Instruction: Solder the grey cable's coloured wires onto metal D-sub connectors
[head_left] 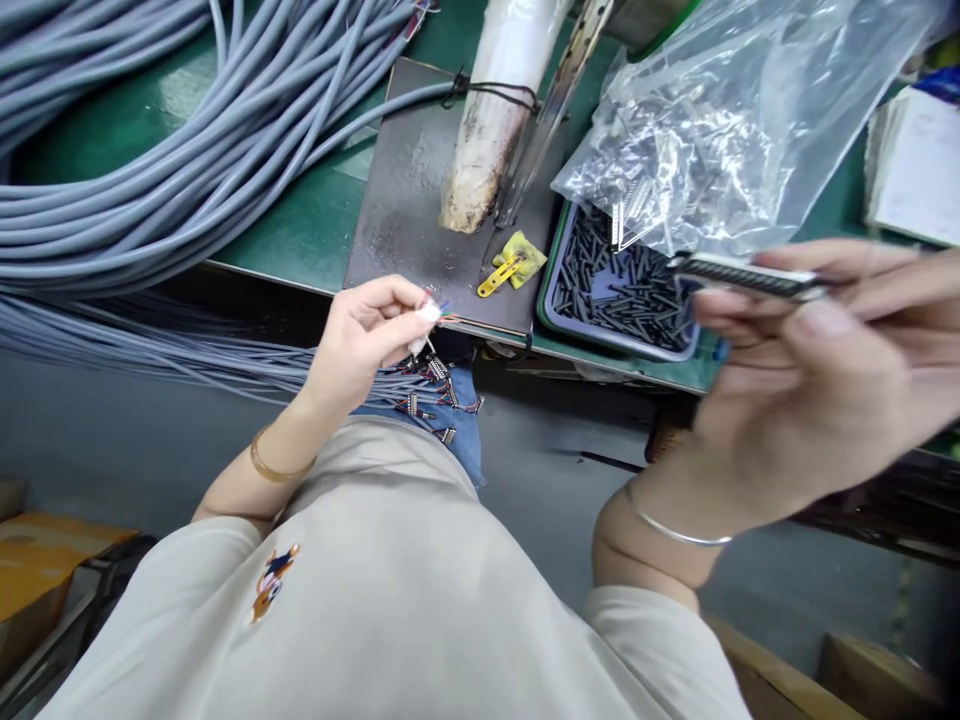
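My right hand (832, 370) is gripping a slim black-and-silver connector strip (750, 277) lying roughly sideways, well right of my left hand (360, 340), which is pinching thin multicoloured wires (445, 311)

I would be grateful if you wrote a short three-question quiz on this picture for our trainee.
1. Multiple choice: what does the right hand hold?
A) a screwdriver
B) a slim connector
C) a loop of grey cable

2. True or false: the left hand is empty.

3. Fill in the blank: the small black pieces lie in a shallow ____, partly overlapped by the clear plastic bag.

Key:
1. B.
2. False; it pinches thin coloured wires.
3. Bin.
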